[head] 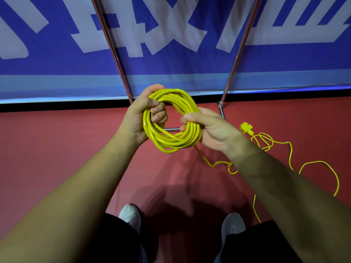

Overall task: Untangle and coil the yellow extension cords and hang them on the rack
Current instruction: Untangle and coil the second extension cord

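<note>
yellow coil (171,120) gripped between both hands (tail trailing).

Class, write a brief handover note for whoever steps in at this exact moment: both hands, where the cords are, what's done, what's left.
Left hand: grip closed on the left side of the yellow coil, fingers through its centre.
Right hand: grip closed on the coil's right side.
Loose cord: trails from the coil to the red floor at right, looped and tangled. Its socket end lies near the foot of the rack.
Done: much of the cord is coiled.
Left: untangle and wind in the loose length, then hang the coil on the rack.
</note>
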Demonstrator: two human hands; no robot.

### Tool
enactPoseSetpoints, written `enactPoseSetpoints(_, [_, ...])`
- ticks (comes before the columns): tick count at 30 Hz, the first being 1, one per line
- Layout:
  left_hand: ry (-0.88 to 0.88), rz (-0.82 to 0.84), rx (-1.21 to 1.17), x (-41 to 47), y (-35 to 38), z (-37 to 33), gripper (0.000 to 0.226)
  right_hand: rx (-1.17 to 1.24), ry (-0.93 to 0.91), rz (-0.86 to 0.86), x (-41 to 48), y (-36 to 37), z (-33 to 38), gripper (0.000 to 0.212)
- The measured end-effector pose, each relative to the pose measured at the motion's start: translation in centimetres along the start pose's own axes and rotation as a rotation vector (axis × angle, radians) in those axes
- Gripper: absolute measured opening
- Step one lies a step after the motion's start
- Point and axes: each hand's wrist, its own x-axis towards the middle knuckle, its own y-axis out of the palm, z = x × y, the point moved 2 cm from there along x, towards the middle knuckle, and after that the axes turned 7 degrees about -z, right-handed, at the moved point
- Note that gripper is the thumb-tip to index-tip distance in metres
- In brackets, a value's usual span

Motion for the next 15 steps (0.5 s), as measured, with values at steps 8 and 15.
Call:
enactPoseSetpoints(8, [-0.192, 0.196, 0.302, -1.0, 0.2, 1.0, 0.075, -0.459, -0.15, 0.026, -0.9, -2.4, 3.2, 0.009])
enactPoseSetpoints(15, [-0.277, 0.188, 0.734, -1.3, 0.3, 1.7, 0.071, -0.899, -0.081, 0.166, -1.1, -1.8, 3.4, 0.017])
